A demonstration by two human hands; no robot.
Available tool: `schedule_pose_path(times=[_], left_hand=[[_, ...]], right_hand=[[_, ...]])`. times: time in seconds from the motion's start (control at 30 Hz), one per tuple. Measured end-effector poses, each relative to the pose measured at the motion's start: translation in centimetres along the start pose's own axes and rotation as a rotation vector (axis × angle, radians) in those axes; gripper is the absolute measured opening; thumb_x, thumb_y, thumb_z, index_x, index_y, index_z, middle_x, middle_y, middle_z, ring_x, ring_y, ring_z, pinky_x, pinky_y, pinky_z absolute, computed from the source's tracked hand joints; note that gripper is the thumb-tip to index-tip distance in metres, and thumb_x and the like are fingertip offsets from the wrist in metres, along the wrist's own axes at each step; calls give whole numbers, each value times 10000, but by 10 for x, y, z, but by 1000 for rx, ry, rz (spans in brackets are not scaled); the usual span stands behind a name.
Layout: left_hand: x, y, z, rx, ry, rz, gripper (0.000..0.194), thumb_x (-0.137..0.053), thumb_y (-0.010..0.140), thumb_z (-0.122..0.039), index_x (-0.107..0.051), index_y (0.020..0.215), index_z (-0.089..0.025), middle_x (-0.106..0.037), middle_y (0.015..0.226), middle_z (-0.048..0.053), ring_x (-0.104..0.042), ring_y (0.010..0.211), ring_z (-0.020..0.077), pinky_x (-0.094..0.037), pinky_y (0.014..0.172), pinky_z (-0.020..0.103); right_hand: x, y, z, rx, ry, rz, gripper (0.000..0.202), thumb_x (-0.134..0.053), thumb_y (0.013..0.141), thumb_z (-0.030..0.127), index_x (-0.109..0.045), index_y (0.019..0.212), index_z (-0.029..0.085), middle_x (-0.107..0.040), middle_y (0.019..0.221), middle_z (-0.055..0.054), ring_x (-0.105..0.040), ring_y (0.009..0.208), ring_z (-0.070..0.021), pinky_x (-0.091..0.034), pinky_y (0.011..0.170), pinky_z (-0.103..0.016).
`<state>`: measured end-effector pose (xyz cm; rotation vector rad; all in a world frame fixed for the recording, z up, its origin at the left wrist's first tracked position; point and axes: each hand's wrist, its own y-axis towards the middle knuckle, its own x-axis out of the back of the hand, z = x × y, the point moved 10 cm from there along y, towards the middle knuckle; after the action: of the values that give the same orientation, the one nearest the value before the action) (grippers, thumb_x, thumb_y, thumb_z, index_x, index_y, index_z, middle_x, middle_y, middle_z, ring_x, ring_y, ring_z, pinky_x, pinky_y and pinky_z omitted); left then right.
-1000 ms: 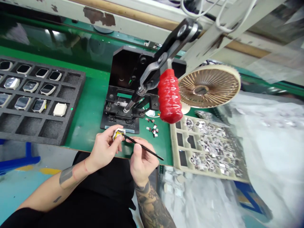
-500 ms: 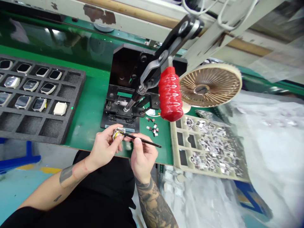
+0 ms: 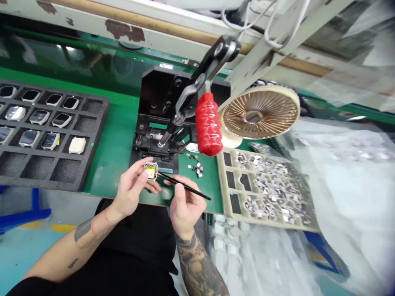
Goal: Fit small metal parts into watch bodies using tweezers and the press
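Between the thumb and fingers of my left hand (image 3: 131, 187) is a small watch case (image 3: 151, 171), its open inside with a yellow and white part facing up. My right hand (image 3: 186, 201) grips black tweezers (image 3: 193, 190), whose tips point left and reach the right edge of the case. Both hands are over the front edge of the green table (image 3: 119, 135), just in front of a black press (image 3: 159, 144) with a red handle (image 3: 208, 125). Several small red and silver parts (image 3: 197, 169) lie to the right of the press.
On the left, a dark foam tray (image 3: 103, 119) holds several watches. A beige tray (image 3: 226, 211) with many small metallic pieces stands on the right. Behind it is a round fan (image 3: 261, 113). Plastic bags (image 3: 348, 176) lie at the far right.
The watch case has turned so its inside faces up more fully, and it sits slightly further left. The tweezer tips have drawn back to its right edge. The camera view has shifted a little.
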<state>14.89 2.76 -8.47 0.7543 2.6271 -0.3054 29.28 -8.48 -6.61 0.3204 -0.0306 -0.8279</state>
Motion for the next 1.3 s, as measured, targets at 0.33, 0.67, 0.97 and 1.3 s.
schedule_pose_path(times=[0.33,0.67,0.97,1.3], left_hand=[[2,3,4,27,-87,15,626,-608,1108,-602,-605,1497,-111,-824,1127,200,-851,794,288,-717,692,390],[3,4,6,54,-82,2,631,-646,1089,-612,-633,1491,-126,-822,1150,188,-853,879,285,-726,791,414],[1,6,2,68,62,32,606,-813,1013,-464,-572,1486,-171,-836,1065,124,-846,868,262,-708,779,375],[7,0,3,79,136,80,548,-816,1015,-456,-582,1447,-212,-842,1150,126,-845,925,271,-704,842,403]], right_hand=[[16,1,6,104,35,-160,123,-676,1075,293,-777,1120,238,-763,1020,-65,-795,912,-220,-716,758,-383],[13,8,17,66,79,-13,104,-687,1058,283,-785,1073,254,-759,941,-51,-761,793,-211,-661,685,-375],[58,148,80,277,-681,118,195,-757,1010,373,-806,895,224,-781,815,-26,-708,734,-187,-587,735,-347],[25,96,59,392,-610,89,204,-623,1097,296,-793,1206,267,-808,1100,-53,-754,1012,-217,-623,937,-421]])
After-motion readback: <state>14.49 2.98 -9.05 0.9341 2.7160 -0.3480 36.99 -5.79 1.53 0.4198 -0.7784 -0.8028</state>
